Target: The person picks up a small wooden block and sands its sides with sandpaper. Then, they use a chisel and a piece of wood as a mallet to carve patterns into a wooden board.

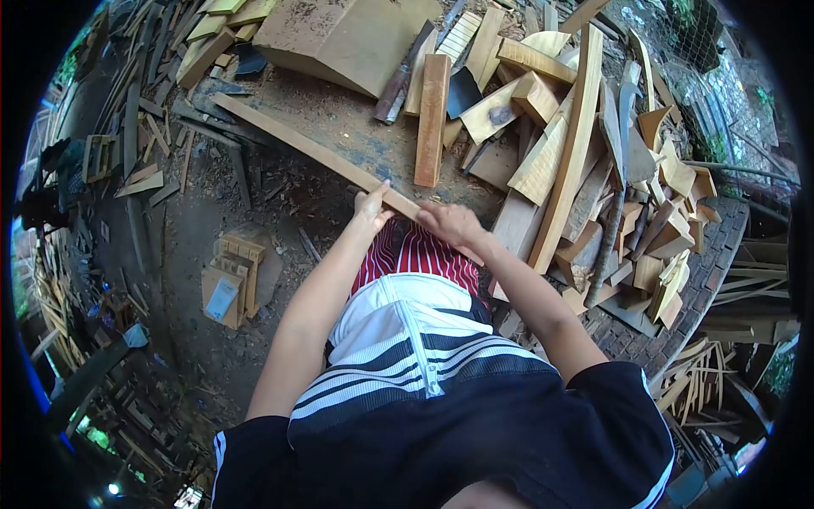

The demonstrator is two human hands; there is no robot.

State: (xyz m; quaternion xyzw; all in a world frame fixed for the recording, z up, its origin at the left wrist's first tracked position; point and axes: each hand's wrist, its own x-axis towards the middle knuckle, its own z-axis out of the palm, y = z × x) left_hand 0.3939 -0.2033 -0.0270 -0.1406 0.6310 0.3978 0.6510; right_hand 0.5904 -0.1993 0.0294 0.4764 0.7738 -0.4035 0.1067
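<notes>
A long, narrow wooden board (297,146) slants across in front of me, from the upper left down to my lap. My left hand (373,206) grips its near part, thumb up on the wood and the other fingers hidden beneath. Further along, towards the near end, my right hand (451,222) is closed over the board from above. Just beyond my hands a thick reddish-brown wooden block (433,119) lies on the work surface, touched by neither hand.
A big brown box-like block (343,38) stands at the back. Heaped offcuts and planks, with a long curved timber (570,157), crowd the right side. Small wooden pieces with a pale label (222,297) rest on the ground at left. Scrap wood (131,110) is piled at the upper left.
</notes>
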